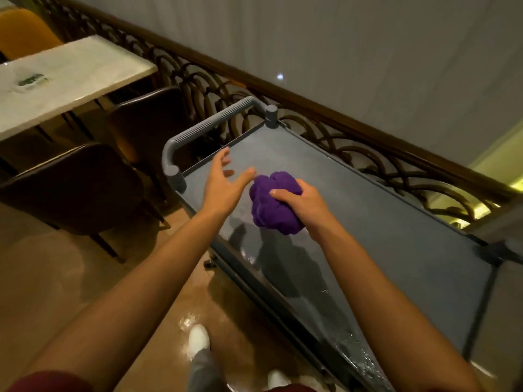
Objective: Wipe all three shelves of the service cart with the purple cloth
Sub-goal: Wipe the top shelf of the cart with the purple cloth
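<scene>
At the far left of the room, a yellow chair (25, 32) is being seen behind a white table (85, 69), and a small green thing (31, 79) is lying on that table. Two dark brown chairs (79, 190) are being kept beside the table, on a shiny brown floor (56, 278). A dark railing (353, 154) with curly shapes is running along the pale wall (368, 52). Next to the railing, the grey service cart (410, 250) is being shown with its handle (215, 123) at the far end. Its top shelf (368, 222) is looking wet and shiny near the front edge. The left hand (223, 185) is being held over the shelf with its fingers spread and loose, and nothing is being held in it. Just to the right, the purple cloth (271, 202) is being pressed in a ball on the top shelf, and it is being gripped by the curled fingers of the right hand (302, 202). White shoes (198, 339) are being seen on the floor below.
</scene>
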Demonstrator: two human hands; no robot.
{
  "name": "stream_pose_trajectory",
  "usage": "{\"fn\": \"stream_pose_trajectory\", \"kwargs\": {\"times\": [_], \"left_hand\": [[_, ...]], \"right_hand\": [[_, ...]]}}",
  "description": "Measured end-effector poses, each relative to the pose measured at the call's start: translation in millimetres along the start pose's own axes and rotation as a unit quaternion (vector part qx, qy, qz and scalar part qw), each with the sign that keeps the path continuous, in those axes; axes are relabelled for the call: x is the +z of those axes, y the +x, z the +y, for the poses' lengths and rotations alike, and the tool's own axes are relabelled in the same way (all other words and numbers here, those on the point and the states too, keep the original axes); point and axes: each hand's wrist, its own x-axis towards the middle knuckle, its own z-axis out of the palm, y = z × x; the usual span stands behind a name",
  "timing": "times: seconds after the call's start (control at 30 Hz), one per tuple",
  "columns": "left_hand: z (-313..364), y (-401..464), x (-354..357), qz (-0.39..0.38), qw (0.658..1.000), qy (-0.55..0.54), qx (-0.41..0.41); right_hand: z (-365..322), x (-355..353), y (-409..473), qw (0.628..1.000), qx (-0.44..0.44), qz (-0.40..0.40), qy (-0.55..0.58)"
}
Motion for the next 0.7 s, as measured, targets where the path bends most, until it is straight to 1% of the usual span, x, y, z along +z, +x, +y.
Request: {"fn": "stream_pose_trajectory", "kwargs": {"times": [0.03,0.07,0.1,0.13,0.17,0.2,0.23,0.27,0.3,0.33,0.37,0.4,0.43,0.47,0.5,0.53,0.57,0.6,0.63,0.67,0.7], "left_hand": [[0.4,10.9,-6.8,-0.058,0.998,0.031,0.024],[0.1,21.8,-13.5,-0.098,0.992,0.072,0.038],[-1.6,27.9,-18.5,-0.093,0.987,0.123,0.048],[-4.6,38.1,-26.5,-0.078,0.984,0.151,0.05],[-5.1,39.5,-29.1,-0.081,0.987,0.136,0.033],[-2.6,45.0,-33.6,-0.131,0.989,0.072,-0.012],[1.3,46.8,-35.2,-0.197,0.978,-0.001,-0.069],[2.4,53.8,-39.0,-0.251,0.96,-0.065,-0.109],[3.4,59.4,-40.4,-0.268,0.95,-0.105,-0.121],[3.5,67.3,-44.2,-0.258,0.949,-0.132,-0.123],[1.4,76.1,-49.2,-0.245,0.949,-0.15,-0.129],[-2.6,84.5,-55.2,-0.241,0.945,-0.168,-0.143],[-6.8,91.7,-61.0,-0.248,0.939,-0.176,-0.159],[-11.2,97.5,-66.0,-0.262,0.933,-0.175,-0.172],[-14.8,102.5,-69.7,-0.281,0.929,-0.166,-0.175],[-16.6,106.3,-71.7,-0.306,0.922,-0.162,-0.171],[-16.3,109.3,-72.5,-0.335,0.913,-0.167,-0.163],[-14.9,111.9,-72.9,-0.365,0.899,-0.183,-0.156],[-13.1,115.5,-72.1,-0.391,0.886,-0.2,-0.149],[-11.7,119.8,-71.3,-0.406,0.877,-0.212,-0.143],[-10.4,123.1,-70.2,-0.401,0.883,-0.207,-0.132]], "right_hand": [[-1.8,7.3,7.8,1.0,-0.004,0.009,-0.013],[-5.5,16.8,14.7,0.999,-0.009,0.028,-0.032],[-8.3,24.9,20.0,0.995,-0.025,0.061,-0.075],[-13.1,38.3,27.2,0.98,-0.05,0.118,-0.15],[-13.9,47.8,30.4,0.95,-0.083,0.174,-0.245],[-17.7,63.1,34.0,0.905,-0.115,0.228,-0.339],[-20.4,76.3,35.2,0.863,-0.144,0.256,-0.412],[-23.1,91.7,37.9,0.836,-0.16,0.256,-0.458],[-22.7,100.5,40.1,0.826,-0.177,0.228,-0.485],[-22.6,107.2,41.5,0.833,-0.185,0.184,-0.488],[-26.2,108.9,40.8,0.861,-0.181,0.147,-0.453],[-33.2,108.4,39.6,0.902,-0.166,0.142,-0.372],[-38.1,103.9,41.4,0.926,-0.16,0.179,-0.29],[-43.8,97.8,44.1,0.927,-0.166,0.234,-0.243],[-47.8,91.7,49.7,0.913,-0.175,0.275,-0.246],[-51.4,88.2,55.6,0.909,-0.17,0.275,-0.264],[-52.4,87.4,63.6,0.924,-0.153,0.239,-0.256],[-52.9,89.5,70.5,0.952,-0.109,0.193,-0.209],[-50.9,91.8,77.2,0.977,-0.057,0.156,-0.131],[-46.6,94.1,82.1,0.991,-0.008,0.129,-0.029],[-38.8,95.7,85.8,0.991,0.025,0.116,0.056]]}}
